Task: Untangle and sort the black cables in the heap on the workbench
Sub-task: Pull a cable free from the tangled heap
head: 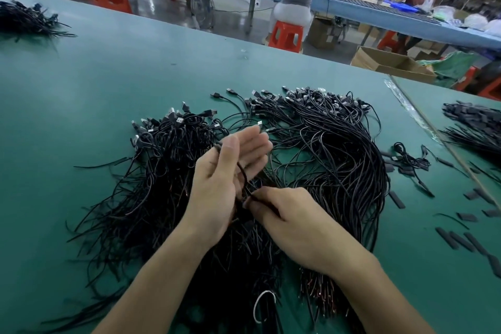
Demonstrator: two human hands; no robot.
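On the green bench [95,84] the heap [325,149] lay mostly tangled, and you were drawing out one cable [241,172]. Your right hand [292,222] pinched it low. Your left hand [230,176], fingers straight, seemed to pin its top under the thumb. Next, ease it free and lay it aside. The cardboard box [390,62] beyond stood open — contents unseen.

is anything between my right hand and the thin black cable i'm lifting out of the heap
Nothing visible: the right hand pinches the thin black cable, which runs up across the left hand. Below the pinch it disappears into the tangled heap of black cables on the green workbench.
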